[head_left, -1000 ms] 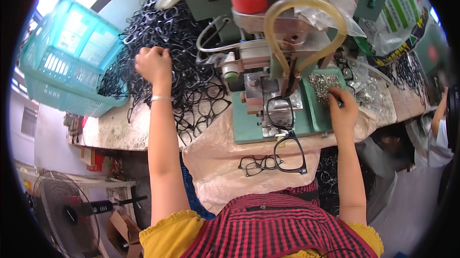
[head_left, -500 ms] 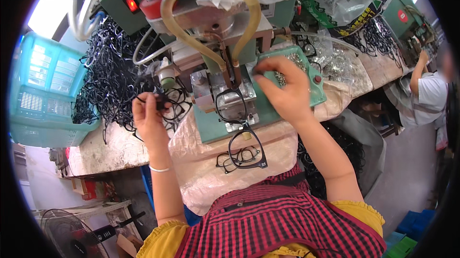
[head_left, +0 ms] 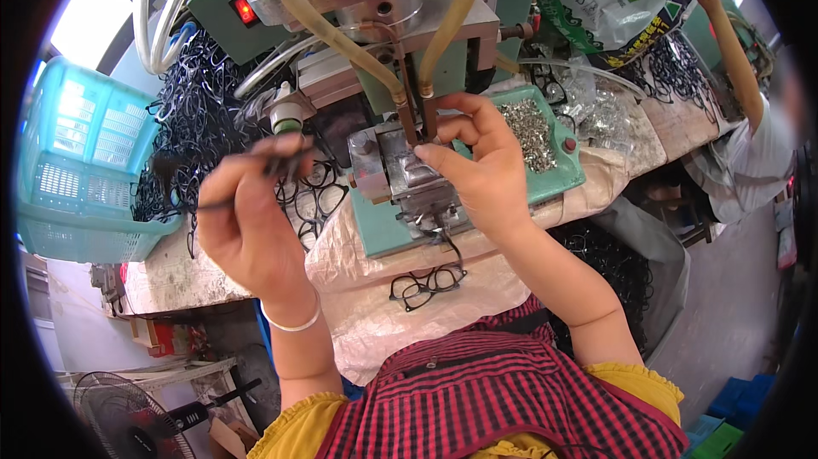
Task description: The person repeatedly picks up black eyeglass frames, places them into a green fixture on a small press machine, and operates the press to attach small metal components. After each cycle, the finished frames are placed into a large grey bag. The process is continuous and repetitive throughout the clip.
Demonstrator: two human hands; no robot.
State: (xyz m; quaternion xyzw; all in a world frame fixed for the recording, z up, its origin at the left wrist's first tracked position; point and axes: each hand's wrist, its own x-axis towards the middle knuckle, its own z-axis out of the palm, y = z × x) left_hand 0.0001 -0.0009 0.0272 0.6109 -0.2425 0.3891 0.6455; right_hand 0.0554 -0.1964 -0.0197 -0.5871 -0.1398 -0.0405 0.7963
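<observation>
My left hand is raised left of the machine, fingers closed on a black eyeglass frame that motion smears. My right hand reaches to the metal fixture, with thumb and forefinger pinched just beside the copper tips. Whatever lies between those fingers is too small or hidden. Below the fixture, dark eyeglass frames lie on the pale cloth. To the right of my right hand, a green tray holds many small silvery metal parts.
A heap of black eyeglass frames covers the left of the bench, beside a turquoise basket. Yellowish hoses hang from the machine. Plastic bags stand at the back right. A co-worker sits at far right.
The eyeglass frame that hung at the fixture is gone from there. My right hand has moved left to the copper tips. My left hand has shifted left and nearer, blurring.
</observation>
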